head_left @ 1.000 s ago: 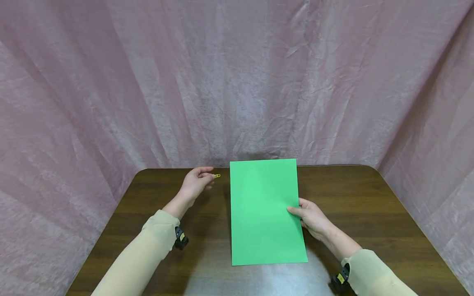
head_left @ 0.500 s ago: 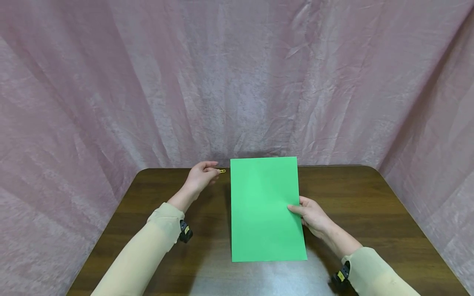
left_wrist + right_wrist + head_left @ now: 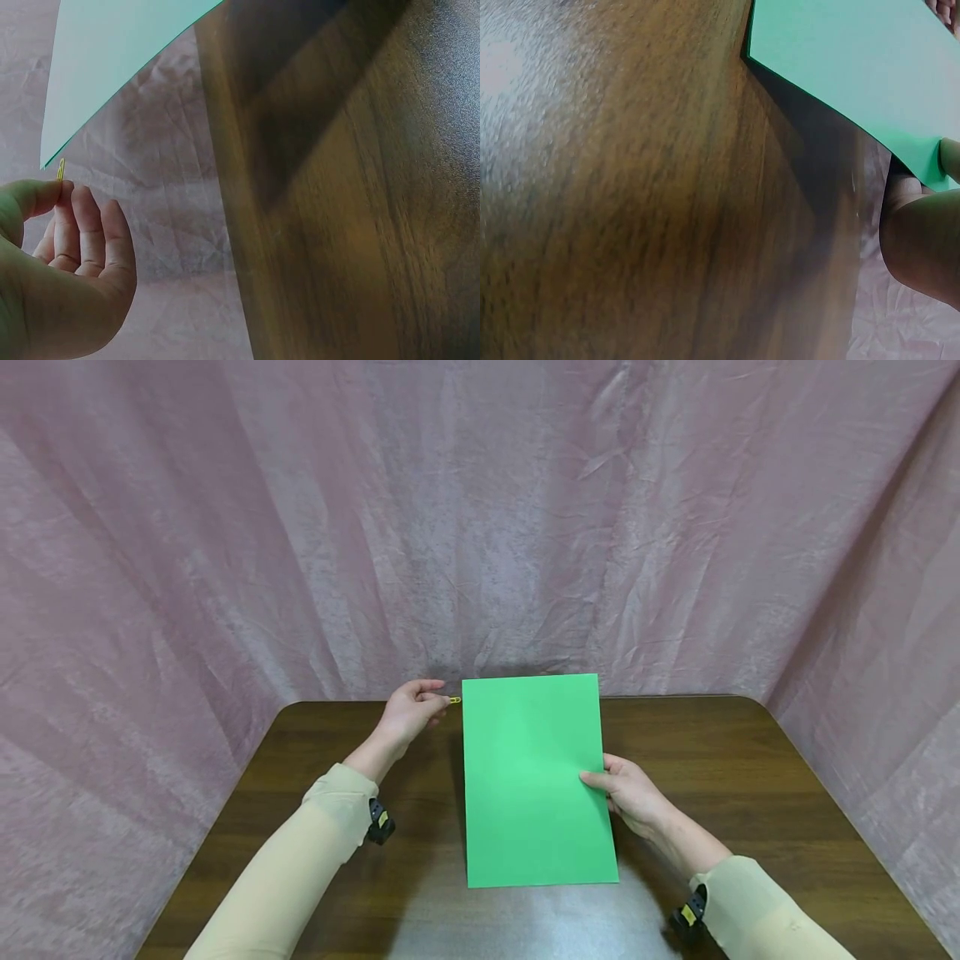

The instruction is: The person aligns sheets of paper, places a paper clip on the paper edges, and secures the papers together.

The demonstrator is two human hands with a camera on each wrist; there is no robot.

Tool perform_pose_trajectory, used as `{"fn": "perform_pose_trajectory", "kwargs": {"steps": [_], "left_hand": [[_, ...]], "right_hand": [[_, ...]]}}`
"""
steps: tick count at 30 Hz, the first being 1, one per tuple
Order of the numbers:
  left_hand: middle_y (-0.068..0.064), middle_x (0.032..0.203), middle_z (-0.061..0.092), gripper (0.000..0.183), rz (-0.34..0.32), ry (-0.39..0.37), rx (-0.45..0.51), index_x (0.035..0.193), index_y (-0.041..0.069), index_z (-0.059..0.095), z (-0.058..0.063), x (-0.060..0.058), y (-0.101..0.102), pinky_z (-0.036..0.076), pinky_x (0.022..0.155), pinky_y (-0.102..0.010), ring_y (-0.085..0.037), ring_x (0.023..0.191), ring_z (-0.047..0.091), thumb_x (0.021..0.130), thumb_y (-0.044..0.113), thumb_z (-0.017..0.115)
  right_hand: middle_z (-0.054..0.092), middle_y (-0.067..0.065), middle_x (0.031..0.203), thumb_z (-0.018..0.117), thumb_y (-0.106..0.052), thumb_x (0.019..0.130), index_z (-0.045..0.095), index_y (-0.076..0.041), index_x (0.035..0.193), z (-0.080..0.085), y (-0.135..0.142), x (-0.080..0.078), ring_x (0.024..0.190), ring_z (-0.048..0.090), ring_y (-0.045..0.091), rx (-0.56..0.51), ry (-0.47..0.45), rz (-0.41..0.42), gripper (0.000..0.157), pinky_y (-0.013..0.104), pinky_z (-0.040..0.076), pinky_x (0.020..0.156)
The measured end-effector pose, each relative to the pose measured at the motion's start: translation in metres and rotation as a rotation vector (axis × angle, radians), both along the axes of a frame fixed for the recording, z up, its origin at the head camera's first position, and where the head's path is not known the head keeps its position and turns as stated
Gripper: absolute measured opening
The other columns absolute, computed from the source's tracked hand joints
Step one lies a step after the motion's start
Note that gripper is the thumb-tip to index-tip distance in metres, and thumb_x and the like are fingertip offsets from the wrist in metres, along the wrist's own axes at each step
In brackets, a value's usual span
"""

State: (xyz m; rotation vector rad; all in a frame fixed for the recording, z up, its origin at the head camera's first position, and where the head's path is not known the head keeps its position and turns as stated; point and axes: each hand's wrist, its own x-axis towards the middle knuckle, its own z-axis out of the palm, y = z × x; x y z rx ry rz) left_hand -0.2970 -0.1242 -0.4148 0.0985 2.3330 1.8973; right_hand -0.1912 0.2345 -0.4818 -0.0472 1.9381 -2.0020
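Observation:
A green sheet of paper [image 3: 532, 785] is held up off the table by my right hand [image 3: 633, 793], thumb on its front face and fingers behind the right edge. Between thumb and forefinger, my left hand [image 3: 408, 714] pinches a yellow paper clip [image 3: 454, 700] at the sheet's upper left corner. From the left wrist view, the paper clip [image 3: 61, 169] points up right beside the corner of the green paper [image 3: 105, 82]; the other fingers of the left hand [image 3: 75, 262] are loosely bent. In the right wrist view the right hand [image 3: 922, 236] grips the paper's edge.
Below lies a brown wooden table [image 3: 697, 735] with rounded far corners, carrying the shadows of the arms and paper. Pink curtains [image 3: 480, 527] hang behind it and along the sides. A small black camera [image 3: 381, 821] is worn on the left wrist.
My left hand has moved up and to the right, bringing the paper clip to the sheet's upper left corner. The paper and right hand have risen slightly.

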Motion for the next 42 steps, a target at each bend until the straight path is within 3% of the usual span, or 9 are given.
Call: {"fn": "perform_pose_trajectory", "kwargs": {"steps": [10,15,21,34,42], "left_hand": [[-0.015,0.11,0.068,0.042,0.011,0.002,0.012,0.14,0.001,0.057,0.001,-0.0018,0.0013,0.055,0.077,-0.031,-0.021,0.09,0.066,0.1,0.013,0.066],[-0.02,0.117,0.067,0.043,0.015,-0.004,0.024,0.14,0.002,0.057,0.0023,-0.0006,0.0024,0.055,0.083,-0.036,-0.021,0.09,0.066,0.1,0.013,0.066],[-0.012,0.108,0.068,0.041,0.027,0.0,0.039,0.139,0.002,0.058,0.0013,-0.0007,0.0028,0.054,0.09,-0.046,-0.02,0.088,0.066,0.1,0.012,0.066],[-0.012,0.108,0.069,0.044,0.029,0.008,0.054,0.141,0.002,0.057,-0.0003,0.0008,0.0026,0.053,0.091,-0.046,-0.02,0.088,0.066,0.1,0.012,0.067],[-0.025,0.121,0.065,0.044,0.027,0.012,0.043,0.141,0.001,0.057,0.0,0.0021,0.0025,0.055,0.085,-0.036,-0.02,0.089,0.066,0.1,0.012,0.067]], "right_hand": [[0.073,0.011,0.111,0.058,-0.011,0.106,0.045,0.012,0.142,-0.0031,-0.0028,-0.0026,0.092,0.073,0.019,-0.012,0.0,0.004,0.045,0.035,0.06,0.078],[0.073,0.01,0.11,0.058,-0.011,0.105,0.047,0.012,0.141,-0.0048,-0.0049,-0.0043,0.092,0.073,0.018,-0.009,-0.003,-0.002,0.044,0.034,0.06,0.078],[0.074,0.01,0.109,0.058,-0.011,0.105,0.046,0.013,0.141,-0.0057,-0.0065,-0.0041,0.091,0.073,0.018,-0.01,-0.005,0.004,0.044,0.035,0.06,0.077],[0.073,0.01,0.111,0.058,-0.011,0.106,0.046,0.012,0.142,-0.0089,-0.007,-0.0035,0.092,0.073,0.019,-0.026,-0.007,0.016,0.045,0.036,0.06,0.078],[0.073,0.011,0.113,0.058,-0.011,0.105,0.044,0.012,0.145,-0.0085,-0.0077,-0.0028,0.093,0.073,0.02,-0.027,-0.009,0.016,0.048,0.036,0.06,0.079]]}}
